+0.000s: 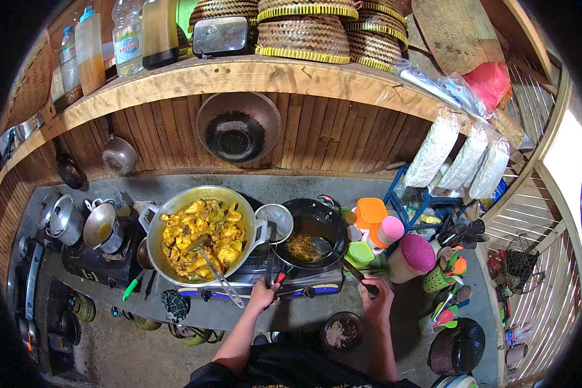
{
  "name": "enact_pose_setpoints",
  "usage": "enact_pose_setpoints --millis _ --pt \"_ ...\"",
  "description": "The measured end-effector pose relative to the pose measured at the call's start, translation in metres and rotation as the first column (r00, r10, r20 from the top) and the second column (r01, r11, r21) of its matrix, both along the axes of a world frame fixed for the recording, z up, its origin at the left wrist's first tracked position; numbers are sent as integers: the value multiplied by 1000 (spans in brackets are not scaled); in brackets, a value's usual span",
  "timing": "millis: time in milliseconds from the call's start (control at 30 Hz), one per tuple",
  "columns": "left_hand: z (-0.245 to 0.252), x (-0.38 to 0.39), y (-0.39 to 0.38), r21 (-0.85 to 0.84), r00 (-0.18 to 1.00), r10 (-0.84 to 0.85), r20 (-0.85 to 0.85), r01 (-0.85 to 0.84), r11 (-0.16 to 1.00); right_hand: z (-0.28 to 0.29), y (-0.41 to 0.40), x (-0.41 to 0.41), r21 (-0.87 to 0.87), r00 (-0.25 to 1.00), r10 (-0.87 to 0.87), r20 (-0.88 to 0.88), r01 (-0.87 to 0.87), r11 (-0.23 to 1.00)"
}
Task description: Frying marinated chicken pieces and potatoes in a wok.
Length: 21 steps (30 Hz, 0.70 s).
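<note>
My left hand [264, 294] is closed around the dark handle of a round mesh strainer [274, 221]. The strainer is held between the big pot and the black wok [339, 233], and a red-and-black handle [281, 278] shows beside my fingers. In my right hand [377, 296] is the dark handle of a spatula [322, 245], its head down in the wok. Brown shreds [301, 247] lie in dark oil there. Left of the wok stands a wide aluminium pot [161, 262] of yellow-sauced pieces [199, 228], with a metal ladle [218, 274] resting in it.
Both vessels sit on a gas stove [320, 283]. A bowl of pale shreds [342, 330] is near my body. Plastic containers [368, 211] and a pink-lidded tub [417, 252] crowd the right. A wooden shelf [252, 75] crosses above, over a hanging wok [237, 128].
</note>
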<state>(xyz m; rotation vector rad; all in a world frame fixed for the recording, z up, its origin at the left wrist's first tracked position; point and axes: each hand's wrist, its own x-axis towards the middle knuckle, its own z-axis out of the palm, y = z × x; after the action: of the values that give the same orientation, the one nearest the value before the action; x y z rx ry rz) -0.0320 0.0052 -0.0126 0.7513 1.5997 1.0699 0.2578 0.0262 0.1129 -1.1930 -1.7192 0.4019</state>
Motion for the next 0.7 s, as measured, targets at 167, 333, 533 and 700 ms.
enact_pose_setpoints --millis 167,333,533,700 --pt "-5 -4 -2 46 999 -30 -18 31 998 17 -10 -3 -81 989 24 147 -12 997" --pt "-2 -4 -1 20 997 -36 63 35 999 3 -9 -7 -133 982 18 187 7 991" --pt "-2 -5 -1 11 998 -42 37 42 999 -5 -11 -29 -217 922 21 388 69 974" --pt "-1 -5 -1 7 996 -64 -55 64 998 -36 1 -40 -230 875 47 482 74 970"
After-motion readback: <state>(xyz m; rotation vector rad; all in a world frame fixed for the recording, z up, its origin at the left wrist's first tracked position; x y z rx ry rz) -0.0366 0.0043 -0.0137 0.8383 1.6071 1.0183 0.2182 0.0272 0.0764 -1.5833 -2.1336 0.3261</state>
